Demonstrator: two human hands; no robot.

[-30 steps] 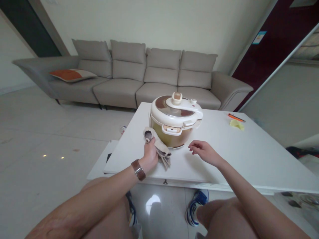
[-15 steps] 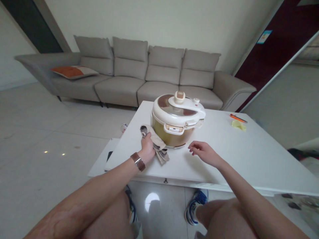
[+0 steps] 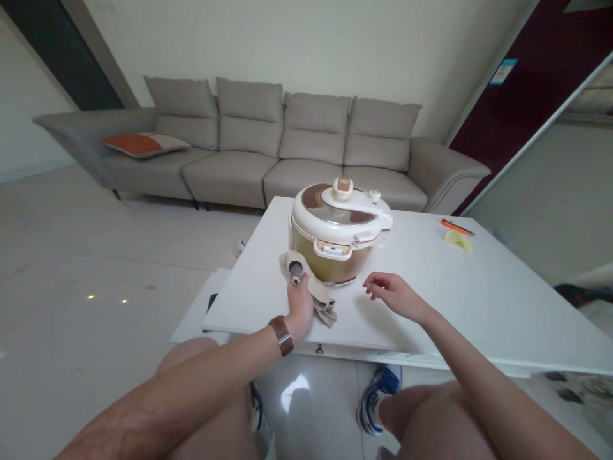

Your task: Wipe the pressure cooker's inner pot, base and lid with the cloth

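A beige cloth [image 3: 320, 292] with dark patches is bunched in my left hand [image 3: 301, 306], which is closed around it near the table's front edge. The cloth lies against the lower front left of a white and gold electric pressure cooker [image 3: 332, 260]. The cooker stands upright with its lid on. My right hand [image 3: 390, 294] hovers over the table just right of the cooker's base, its fingers loosely curled and apart from the cooker. No object shows in that hand.
The white table [image 3: 431, 306] carries an orange utility knife [image 3: 457, 227] and a yellowish scrap [image 3: 458, 241] on its right side. A grey sofa [image 3: 230, 172] with an orange and white cushion [image 3: 146, 145] stands behind. A small drawer knob [image 3: 319, 349] sticks out in front.
My left hand has moved right and toward me with the cloth, along the cooker's lower front. My right hand has stayed almost still.
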